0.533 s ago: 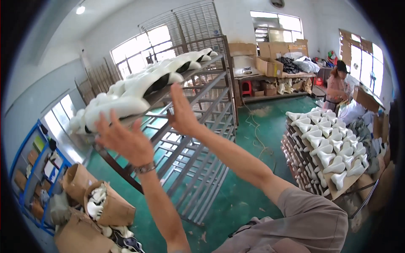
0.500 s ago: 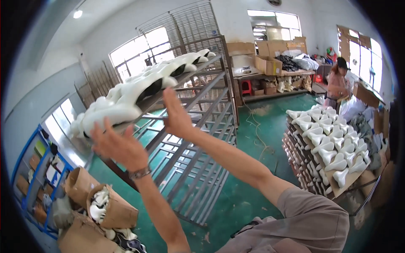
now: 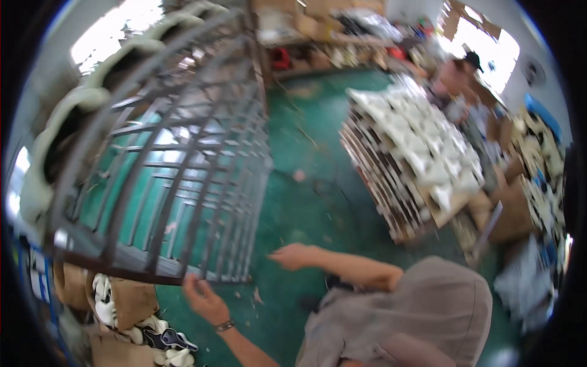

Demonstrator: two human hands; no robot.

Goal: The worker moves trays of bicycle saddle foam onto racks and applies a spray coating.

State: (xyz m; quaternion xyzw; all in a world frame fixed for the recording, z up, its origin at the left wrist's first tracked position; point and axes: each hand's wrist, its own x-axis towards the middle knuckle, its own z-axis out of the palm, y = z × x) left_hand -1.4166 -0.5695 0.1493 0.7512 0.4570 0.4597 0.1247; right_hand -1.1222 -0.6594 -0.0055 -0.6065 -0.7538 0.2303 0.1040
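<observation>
The metal rack (image 3: 178,183) stands on our L side, w/ white pads (image 3: 44,156) along its upper edge. Our L hand (image 3: 208,303) is at the rack's lower corner, fingertips by the rail; can't tell if they're clamped on it. Our R hand (image 3: 296,257) is over the green floor (image 3: 299,208), apart from the rack; too blurred to tell how the fingers stand. Farther R: board stack (image 3: 416,140) topped w/ white pieces, then a person (image 3: 455,79) in a dk cap. Lower L: cardboard box (image 3: 136,304).
</observation>
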